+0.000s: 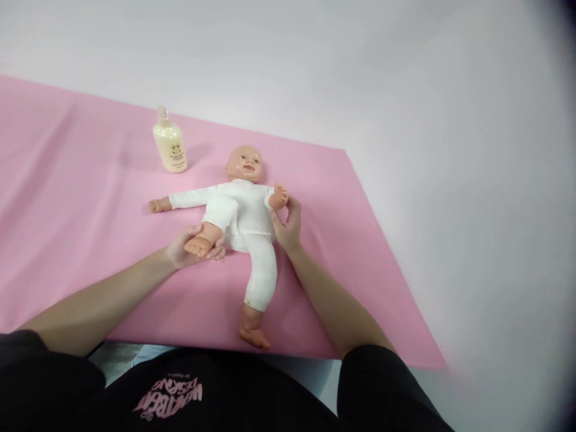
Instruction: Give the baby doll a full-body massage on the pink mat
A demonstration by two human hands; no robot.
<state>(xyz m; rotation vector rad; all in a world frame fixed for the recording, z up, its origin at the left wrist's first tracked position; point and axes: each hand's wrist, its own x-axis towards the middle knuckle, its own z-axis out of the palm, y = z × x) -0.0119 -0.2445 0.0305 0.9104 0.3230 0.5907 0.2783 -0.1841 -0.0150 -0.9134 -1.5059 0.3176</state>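
Baby doll (245, 210) in white bodysuit lies face up on pink sheet (90, 198) covering desk, head toward far edge. One leg bent up, its bare foot (200, 245) cupped in left hand (189, 247), fingers curled loosely under sole. Other leg stretched straight toward person. Right hand (287, 227) at doll's side, fingers pinching small doll hand (279, 196) raised off torso. Doll's other arm flung out flat on sheet. Cream lotion bottle (170, 143) stands upright near doll's head, well apart from both hands.
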